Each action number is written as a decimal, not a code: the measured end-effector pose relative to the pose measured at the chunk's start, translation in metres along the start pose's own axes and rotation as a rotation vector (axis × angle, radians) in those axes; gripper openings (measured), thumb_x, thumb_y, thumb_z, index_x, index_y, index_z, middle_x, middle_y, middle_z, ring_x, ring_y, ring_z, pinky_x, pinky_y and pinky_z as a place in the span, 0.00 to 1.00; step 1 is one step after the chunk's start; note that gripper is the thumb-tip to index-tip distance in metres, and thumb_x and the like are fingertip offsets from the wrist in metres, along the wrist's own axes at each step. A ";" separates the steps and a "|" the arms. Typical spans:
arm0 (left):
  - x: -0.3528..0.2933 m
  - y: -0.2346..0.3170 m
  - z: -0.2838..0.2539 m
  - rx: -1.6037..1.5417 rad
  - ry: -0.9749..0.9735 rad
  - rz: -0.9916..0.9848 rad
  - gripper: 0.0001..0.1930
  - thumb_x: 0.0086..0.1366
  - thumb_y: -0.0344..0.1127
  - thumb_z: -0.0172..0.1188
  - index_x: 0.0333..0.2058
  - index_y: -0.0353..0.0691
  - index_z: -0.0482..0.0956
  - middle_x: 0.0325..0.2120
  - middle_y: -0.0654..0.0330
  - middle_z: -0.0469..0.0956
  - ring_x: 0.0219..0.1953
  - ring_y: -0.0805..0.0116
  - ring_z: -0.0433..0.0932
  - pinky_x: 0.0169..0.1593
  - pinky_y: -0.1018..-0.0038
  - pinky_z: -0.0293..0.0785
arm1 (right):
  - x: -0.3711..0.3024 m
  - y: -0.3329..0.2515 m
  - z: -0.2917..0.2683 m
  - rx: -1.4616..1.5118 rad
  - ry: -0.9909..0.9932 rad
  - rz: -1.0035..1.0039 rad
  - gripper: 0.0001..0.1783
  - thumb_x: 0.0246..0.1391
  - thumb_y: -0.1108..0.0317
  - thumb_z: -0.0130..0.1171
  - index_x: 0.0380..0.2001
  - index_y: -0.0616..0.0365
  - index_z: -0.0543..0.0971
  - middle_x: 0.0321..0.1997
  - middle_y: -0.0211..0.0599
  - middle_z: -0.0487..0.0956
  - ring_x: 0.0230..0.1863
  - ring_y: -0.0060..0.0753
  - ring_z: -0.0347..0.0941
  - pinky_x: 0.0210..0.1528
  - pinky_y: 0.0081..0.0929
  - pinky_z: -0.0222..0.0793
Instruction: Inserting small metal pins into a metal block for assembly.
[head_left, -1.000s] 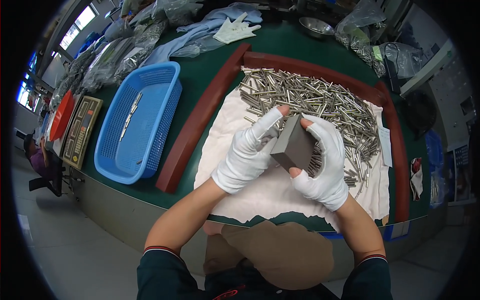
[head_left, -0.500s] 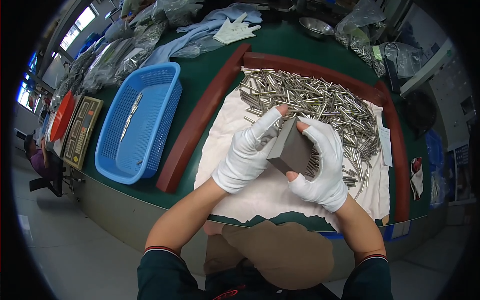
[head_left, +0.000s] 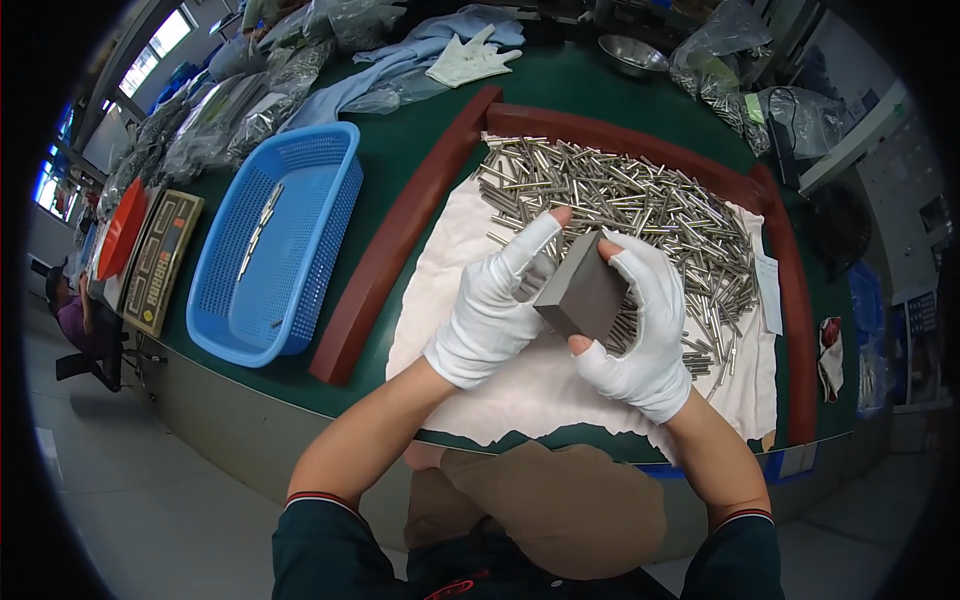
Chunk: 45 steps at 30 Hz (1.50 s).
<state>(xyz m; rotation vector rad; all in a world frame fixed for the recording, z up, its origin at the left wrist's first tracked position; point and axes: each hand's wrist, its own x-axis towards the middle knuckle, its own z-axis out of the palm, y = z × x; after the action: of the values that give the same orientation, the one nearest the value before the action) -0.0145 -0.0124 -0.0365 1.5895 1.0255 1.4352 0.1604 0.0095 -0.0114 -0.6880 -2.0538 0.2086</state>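
A dark grey rectangular block (head_left: 590, 285) is held tilted above the cloth, between both hands. My right hand (head_left: 648, 330), in a white glove with bare fingertips, is closed on its right side, with one fingertip at the top edge and another at the lower edge. My left hand (head_left: 490, 315), gloved the same way, is closed against the left side; one bare fingertip points up beside the block, and its other fingers are partly hidden behind. Short metal rods (head_left: 630, 195) lie heaped just beyond. Several rods show between block and right palm; whether they are held is unclear.
A pinkish cloth (head_left: 450, 385) lies under the rods, framed by dark red bars (head_left: 400, 235). To the left stand a blue plastic basket (head_left: 300, 290) with a few rods and a boxed device (head_left: 165, 265). A metal bowl (head_left: 632, 57) and a white glove (head_left: 472, 58) sit farther back.
The block has turned slightly in my hands, with its broad face showing a little more. Both hands stay nearly in place, and the rods look the same.
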 end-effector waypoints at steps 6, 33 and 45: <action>0.001 -0.002 -0.003 0.111 -0.001 0.059 0.40 0.49 0.14 0.58 0.62 0.47 0.63 0.25 0.64 0.76 0.27 0.77 0.75 0.37 0.81 0.73 | 0.000 0.003 0.004 -0.031 0.029 0.063 0.38 0.31 0.57 0.66 0.49 0.62 0.69 0.49 0.46 0.72 0.43 0.46 0.70 0.46 0.38 0.64; 0.001 0.010 -0.005 0.198 -0.016 0.189 0.37 0.50 0.14 0.58 0.60 0.46 0.65 0.31 0.60 0.79 0.30 0.70 0.79 0.38 0.78 0.74 | -0.001 0.002 0.002 0.054 0.030 0.043 0.38 0.34 0.55 0.66 0.50 0.62 0.68 0.48 0.48 0.72 0.44 0.48 0.71 0.46 0.39 0.66; 0.002 0.008 -0.002 0.280 0.090 0.337 0.36 0.50 0.15 0.60 0.59 0.46 0.66 0.32 0.57 0.80 0.30 0.65 0.80 0.36 0.76 0.75 | -0.003 0.004 0.008 0.045 0.084 0.082 0.40 0.34 0.55 0.67 0.52 0.62 0.67 0.49 0.49 0.72 0.43 0.47 0.71 0.45 0.39 0.67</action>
<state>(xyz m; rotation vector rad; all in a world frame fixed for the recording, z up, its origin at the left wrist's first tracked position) -0.0159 -0.0134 -0.0285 1.9901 1.0850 1.6534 0.1568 0.0121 -0.0194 -0.7411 -1.9377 0.2680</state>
